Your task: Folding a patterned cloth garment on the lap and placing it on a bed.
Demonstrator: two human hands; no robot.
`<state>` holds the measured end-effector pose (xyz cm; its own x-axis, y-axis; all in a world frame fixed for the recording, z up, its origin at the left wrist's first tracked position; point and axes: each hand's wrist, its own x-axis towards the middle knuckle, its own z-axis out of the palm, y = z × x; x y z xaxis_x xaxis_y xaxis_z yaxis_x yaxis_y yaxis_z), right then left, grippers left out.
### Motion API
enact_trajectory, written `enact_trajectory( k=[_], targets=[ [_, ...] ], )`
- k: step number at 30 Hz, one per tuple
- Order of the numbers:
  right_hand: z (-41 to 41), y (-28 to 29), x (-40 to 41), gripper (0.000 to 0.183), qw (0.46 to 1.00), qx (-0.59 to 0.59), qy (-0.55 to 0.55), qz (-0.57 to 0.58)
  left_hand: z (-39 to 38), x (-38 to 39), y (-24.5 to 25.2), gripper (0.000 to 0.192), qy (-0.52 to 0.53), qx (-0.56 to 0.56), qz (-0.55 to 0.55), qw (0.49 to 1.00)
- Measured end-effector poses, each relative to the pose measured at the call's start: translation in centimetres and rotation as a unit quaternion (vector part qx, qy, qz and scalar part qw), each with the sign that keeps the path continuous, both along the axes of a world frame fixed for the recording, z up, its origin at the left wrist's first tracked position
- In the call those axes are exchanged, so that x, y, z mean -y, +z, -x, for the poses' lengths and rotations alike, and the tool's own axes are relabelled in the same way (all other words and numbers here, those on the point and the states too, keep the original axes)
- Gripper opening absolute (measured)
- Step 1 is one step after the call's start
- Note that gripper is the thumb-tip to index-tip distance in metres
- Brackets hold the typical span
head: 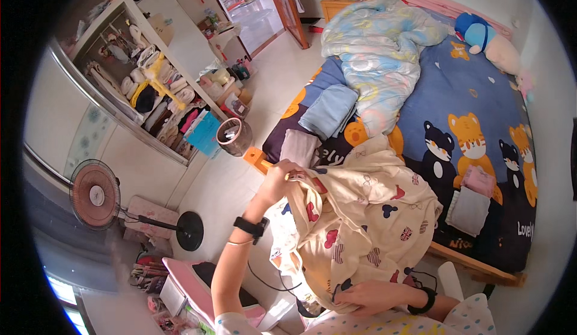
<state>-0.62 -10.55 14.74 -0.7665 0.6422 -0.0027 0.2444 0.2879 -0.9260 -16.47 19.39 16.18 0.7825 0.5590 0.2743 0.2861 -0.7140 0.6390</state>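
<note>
A cream cloth (pixel 356 227) spreads in loose folds in front of me. Red, navy and striped shapes and small flags are printed on it. My left hand (pixel 281 179) grips its upper left edge, with a dark band on that wrist. Down by my body, my right hand (pixel 374 295) holds the lower edge, its fingertips partly lost in the folds. The far part of the cloth lies over the front of the bed (pixel 405 109). Whether the cloth is a garment or bedding, I cannot tell. Past my left hand sit a folded pinkish-grey cloth (pixel 298 148) and folded blue cloths (pixel 329 111).
A rumpled quilt (pixel 383 51) and a plush toy (pixel 489 37) lie farther up the bed. Folded clothes (pixel 469 209) rest at its right. At left stand a fan (pixel 95 195), an open wardrobe (pixel 148 82) and a bin (pixel 234 136). A pink-edged desk (pixel 203 285) is lower left.
</note>
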Motion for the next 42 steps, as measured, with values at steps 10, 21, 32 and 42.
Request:
enact_trajectory(
  k=[10, 21, 32, 42],
  targets=[
    [-3.5, 4.2, -1.9, 0.044, 0.997, 0.063, 0.000, 0.033, 9.2, -1.1, 8.4, 0.038, 0.232, 0.036, -0.165, 0.958],
    [-19.9, 12.1, 5.7, 0.041, 0.791, -0.042, -0.547, -0.270, 21.5, -0.7, 10.7, 0.028, 0.406, 0.113, -0.261, 0.869],
    [-23.3, 14.6, -1.9, 0.029, 0.721, 0.023, -0.655, -0.226, 22.0, -0.8, 7.6, 0.030, 0.301, 0.104, -0.098, 0.943],
    [-38.0, 19.4, -8.4, 0.037, 0.676, 0.125, -0.638, -0.346, 18.6, 1.1, 5.7, 0.017, 0.069, 0.036, 0.284, 0.956]
  ],
)
